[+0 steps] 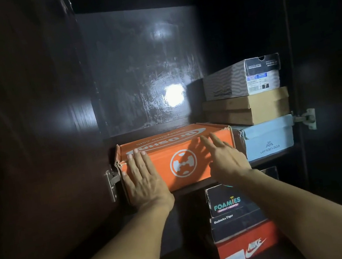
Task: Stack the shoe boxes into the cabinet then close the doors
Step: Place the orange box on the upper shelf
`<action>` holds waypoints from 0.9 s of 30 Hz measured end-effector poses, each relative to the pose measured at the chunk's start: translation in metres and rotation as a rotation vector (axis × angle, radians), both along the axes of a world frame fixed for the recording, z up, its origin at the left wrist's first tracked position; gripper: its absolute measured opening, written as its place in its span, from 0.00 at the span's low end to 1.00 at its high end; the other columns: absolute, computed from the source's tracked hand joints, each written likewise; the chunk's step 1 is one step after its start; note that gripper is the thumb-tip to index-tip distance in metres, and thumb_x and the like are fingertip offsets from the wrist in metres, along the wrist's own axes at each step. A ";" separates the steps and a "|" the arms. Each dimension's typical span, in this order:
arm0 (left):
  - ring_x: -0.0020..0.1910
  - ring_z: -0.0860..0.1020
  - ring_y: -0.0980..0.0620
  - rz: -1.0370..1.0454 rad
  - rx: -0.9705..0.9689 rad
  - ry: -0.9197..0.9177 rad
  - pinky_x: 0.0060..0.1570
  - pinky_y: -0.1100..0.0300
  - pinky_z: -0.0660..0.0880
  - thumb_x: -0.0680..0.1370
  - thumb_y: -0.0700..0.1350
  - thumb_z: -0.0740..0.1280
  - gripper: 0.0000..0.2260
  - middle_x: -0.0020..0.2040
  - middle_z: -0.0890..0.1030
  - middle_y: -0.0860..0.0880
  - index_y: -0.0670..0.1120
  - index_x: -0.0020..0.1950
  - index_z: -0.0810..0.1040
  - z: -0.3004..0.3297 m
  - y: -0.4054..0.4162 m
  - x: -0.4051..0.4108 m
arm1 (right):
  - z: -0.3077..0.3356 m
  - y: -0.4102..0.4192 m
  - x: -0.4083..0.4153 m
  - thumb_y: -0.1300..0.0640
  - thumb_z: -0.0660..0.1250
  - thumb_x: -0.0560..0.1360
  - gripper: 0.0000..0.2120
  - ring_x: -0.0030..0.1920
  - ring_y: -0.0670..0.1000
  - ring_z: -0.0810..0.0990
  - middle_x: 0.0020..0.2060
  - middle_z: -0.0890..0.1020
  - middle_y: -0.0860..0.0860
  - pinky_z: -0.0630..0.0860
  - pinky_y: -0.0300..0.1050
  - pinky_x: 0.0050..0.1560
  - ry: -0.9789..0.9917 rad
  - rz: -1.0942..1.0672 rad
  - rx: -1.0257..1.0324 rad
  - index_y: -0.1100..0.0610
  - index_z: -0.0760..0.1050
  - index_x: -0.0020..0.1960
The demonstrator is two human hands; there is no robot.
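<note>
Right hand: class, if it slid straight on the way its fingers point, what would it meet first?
The right hand lies flat on the orange Dr. Osha box, fingers aimed up and left. It would probably cross the box's front face and top, then meet the cabinet's back panel; depth is unclear.

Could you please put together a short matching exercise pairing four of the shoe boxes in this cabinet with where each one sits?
Things:
1. orange cardboard Dr.Osha box
2. grey wavy-patterned Skechers box
3. pale blue veranevada box
4. red-orange Nike box

Places:
A. bottom of the stack below the shelf
B. top of the right-hand stack on the shelf
C. left side of the shelf, under both flat hands
D. bottom of the right-hand stack on the shelf

Pairs: 1-C, 2-B, 3-D, 4-A
</note>
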State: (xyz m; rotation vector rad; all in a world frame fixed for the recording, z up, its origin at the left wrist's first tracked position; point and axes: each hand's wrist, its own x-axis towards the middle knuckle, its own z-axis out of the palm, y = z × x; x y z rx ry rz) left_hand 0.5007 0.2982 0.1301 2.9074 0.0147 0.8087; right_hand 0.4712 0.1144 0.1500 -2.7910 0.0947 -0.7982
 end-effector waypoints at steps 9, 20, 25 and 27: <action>0.76 0.30 0.46 -0.123 -0.022 0.137 0.75 0.48 0.40 0.71 0.45 0.70 0.52 0.77 0.30 0.46 0.43 0.77 0.31 0.014 0.009 0.023 | 0.018 0.009 0.028 0.66 0.64 0.73 0.46 0.72 0.63 0.68 0.79 0.40 0.50 0.72 0.54 0.65 0.240 0.033 -0.074 0.46 0.42 0.80; 0.76 0.60 0.45 -0.340 -0.042 -0.089 0.74 0.49 0.57 0.72 0.47 0.69 0.28 0.74 0.66 0.45 0.47 0.72 0.68 0.028 -0.030 -0.010 | 0.042 -0.034 -0.031 0.53 0.67 0.75 0.24 0.65 0.58 0.74 0.65 0.75 0.55 0.73 0.44 0.58 0.358 -0.022 -0.100 0.54 0.70 0.71; 0.53 0.79 0.48 -0.696 -0.112 0.258 0.52 0.60 0.72 0.71 0.50 0.73 0.10 0.52 0.81 0.51 0.49 0.49 0.81 0.038 -0.083 -0.051 | 0.063 -0.073 -0.116 0.52 0.69 0.76 0.22 0.51 0.57 0.79 0.63 0.75 0.57 0.84 0.48 0.46 0.521 -0.156 -0.063 0.58 0.73 0.68; 0.45 0.79 0.48 -0.740 0.016 0.388 0.40 0.61 0.70 0.70 0.53 0.73 0.12 0.46 0.81 0.48 0.47 0.48 0.81 0.045 -0.108 -0.074 | 0.067 -0.092 -0.152 0.51 0.71 0.75 0.23 0.53 0.60 0.82 0.59 0.79 0.60 0.83 0.56 0.47 0.597 -0.234 -0.015 0.61 0.74 0.66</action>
